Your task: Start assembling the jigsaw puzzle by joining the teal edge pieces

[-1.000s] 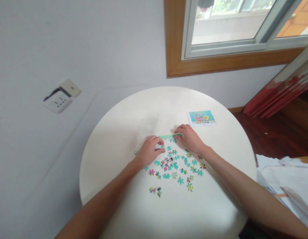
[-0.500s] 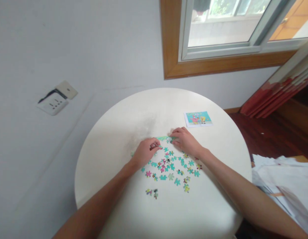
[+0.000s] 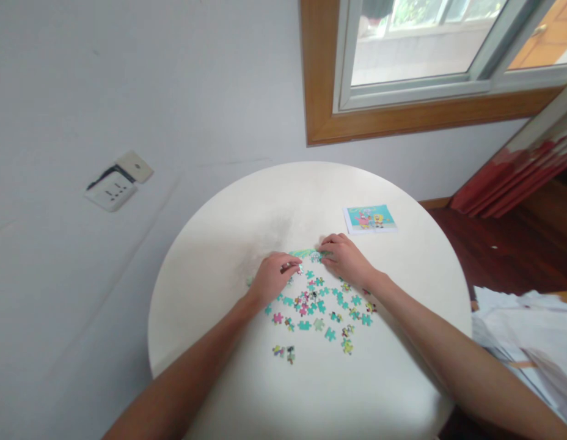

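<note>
My left hand (image 3: 274, 276) is closed, pinching a small jigsaw piece (image 3: 300, 269) between thumb and fingertips. Just beyond it lies a joined strip of green-and-teal jigsaw pieces (image 3: 302, 252). My right hand (image 3: 344, 256) rests at the strip's right end, thumb and fingers apart, fingertips touching it and covering part of it. Loose jigsaw pieces in teal, pink and yellow are scattered below both hands, among them a teal piece (image 3: 304, 326) and a pink piece (image 3: 277, 318). Nearer to me, two patterned pieces (image 3: 284, 352) lie side by side.
A picture card (image 3: 370, 219) with cartoon figures lies at the back right of the round white table (image 3: 210, 244). Behind are a wall with a socket (image 3: 112, 190) and a window (image 3: 416, 61). Papers (image 3: 526, 330) are piled to the right, below a red curtain (image 3: 498, 177).
The view has shifted slightly, so everything sits a little further right. My left hand has turned its piece, and more of its patterned face shows. My right hand stays at the strip.
</note>
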Demonstrator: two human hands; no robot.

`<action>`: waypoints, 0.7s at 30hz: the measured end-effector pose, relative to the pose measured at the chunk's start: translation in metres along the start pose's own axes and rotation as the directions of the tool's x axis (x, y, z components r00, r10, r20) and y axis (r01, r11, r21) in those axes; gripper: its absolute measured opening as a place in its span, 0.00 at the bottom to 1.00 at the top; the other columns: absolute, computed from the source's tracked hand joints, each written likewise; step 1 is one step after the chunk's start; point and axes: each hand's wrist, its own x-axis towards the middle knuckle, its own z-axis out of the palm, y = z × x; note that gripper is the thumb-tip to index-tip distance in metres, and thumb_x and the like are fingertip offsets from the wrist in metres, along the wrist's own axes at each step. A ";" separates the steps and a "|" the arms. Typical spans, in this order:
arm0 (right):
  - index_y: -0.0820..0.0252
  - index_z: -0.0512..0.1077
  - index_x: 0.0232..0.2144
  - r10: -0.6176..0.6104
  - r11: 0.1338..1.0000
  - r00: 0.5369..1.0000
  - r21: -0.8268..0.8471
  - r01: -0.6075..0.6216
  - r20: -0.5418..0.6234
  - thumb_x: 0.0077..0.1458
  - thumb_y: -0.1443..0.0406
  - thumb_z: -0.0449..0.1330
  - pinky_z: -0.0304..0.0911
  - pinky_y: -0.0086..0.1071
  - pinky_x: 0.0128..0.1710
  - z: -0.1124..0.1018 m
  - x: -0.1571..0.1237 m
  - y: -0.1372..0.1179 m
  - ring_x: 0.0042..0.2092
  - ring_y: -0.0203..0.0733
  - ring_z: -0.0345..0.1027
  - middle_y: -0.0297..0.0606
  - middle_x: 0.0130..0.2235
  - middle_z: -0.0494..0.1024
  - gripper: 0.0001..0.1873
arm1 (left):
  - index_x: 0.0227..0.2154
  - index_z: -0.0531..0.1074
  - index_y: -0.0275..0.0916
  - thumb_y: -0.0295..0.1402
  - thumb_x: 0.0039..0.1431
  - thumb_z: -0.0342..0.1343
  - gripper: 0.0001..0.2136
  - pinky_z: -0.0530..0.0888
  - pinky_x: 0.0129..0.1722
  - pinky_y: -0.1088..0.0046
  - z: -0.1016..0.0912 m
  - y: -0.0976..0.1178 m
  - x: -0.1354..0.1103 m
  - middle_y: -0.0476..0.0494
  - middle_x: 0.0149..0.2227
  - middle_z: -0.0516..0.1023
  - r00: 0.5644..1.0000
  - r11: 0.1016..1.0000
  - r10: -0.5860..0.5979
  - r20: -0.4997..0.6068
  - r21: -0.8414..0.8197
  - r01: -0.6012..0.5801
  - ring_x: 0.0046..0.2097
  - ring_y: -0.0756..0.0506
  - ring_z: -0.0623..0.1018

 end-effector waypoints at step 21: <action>0.60 0.78 0.35 0.127 0.900 0.990 0.427 -0.089 -0.061 0.57 0.68 0.59 0.64 0.32 0.36 0.016 -0.002 -0.021 0.33 0.39 0.69 0.36 0.32 0.79 0.07 | 0.36 0.81 0.40 0.31 0.57 0.62 0.06 0.71 0.32 0.74 0.003 0.015 0.003 0.49 0.31 0.81 0.991 0.975 -0.121 -0.048 -0.192 0.110 0.30 0.49 0.75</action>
